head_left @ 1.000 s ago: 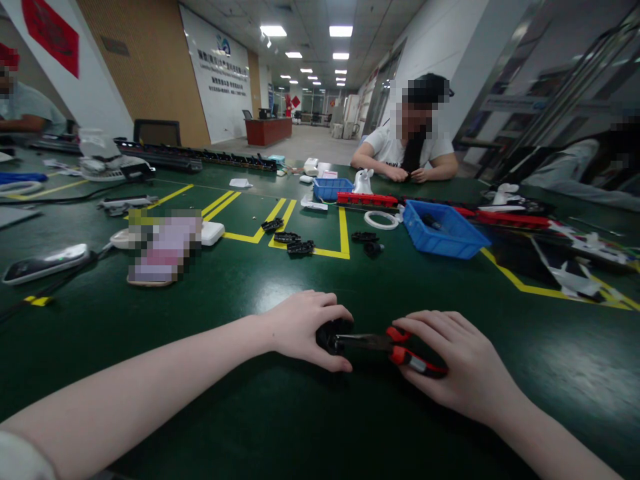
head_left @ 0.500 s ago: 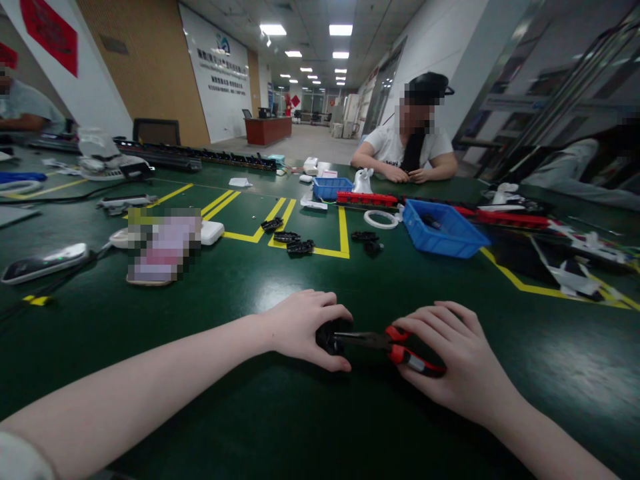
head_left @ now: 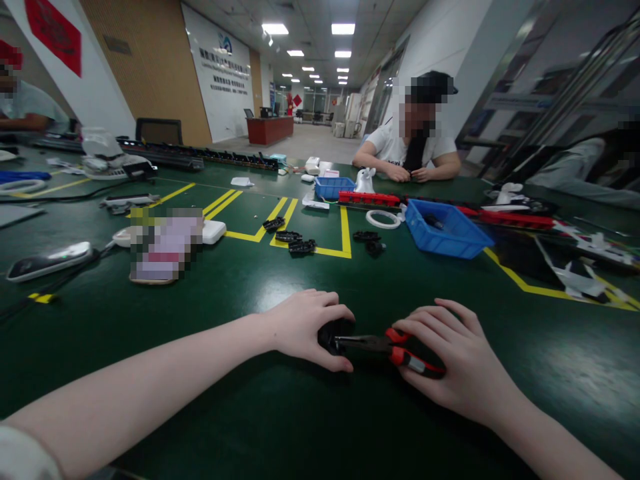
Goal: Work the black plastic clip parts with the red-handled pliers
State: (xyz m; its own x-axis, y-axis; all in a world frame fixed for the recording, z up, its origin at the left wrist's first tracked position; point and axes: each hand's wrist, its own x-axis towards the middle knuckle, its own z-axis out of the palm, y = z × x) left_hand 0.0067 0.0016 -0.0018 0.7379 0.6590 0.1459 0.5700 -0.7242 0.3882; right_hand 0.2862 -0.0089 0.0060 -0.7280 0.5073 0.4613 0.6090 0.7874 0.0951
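Observation:
Low over the green table, my left hand [head_left: 307,330] curls its fingers and thumb around a small black part [head_left: 330,335]; much of the part is hidden by the fingers. My right hand [head_left: 457,360] grips the red handles of long-nose pliers [head_left: 373,343]. The pliers' jaws point left, and their tips meet the black part between my left thumb and fingers. Beyond my hands lie several similar black parts [head_left: 301,247] on and beside the yellow tape lines.
A blue bin [head_left: 445,230] with dark items stands at the back right, beside a white ring [head_left: 383,219]. At the left are a phone [head_left: 167,247], a white case [head_left: 213,232] and a cabled device [head_left: 50,261]. A person [head_left: 410,143] sits across the table [head_left: 240,413].
The whole view has shifted very slightly. Both hands keep their grips, and the pliers' tips stay at the black part.

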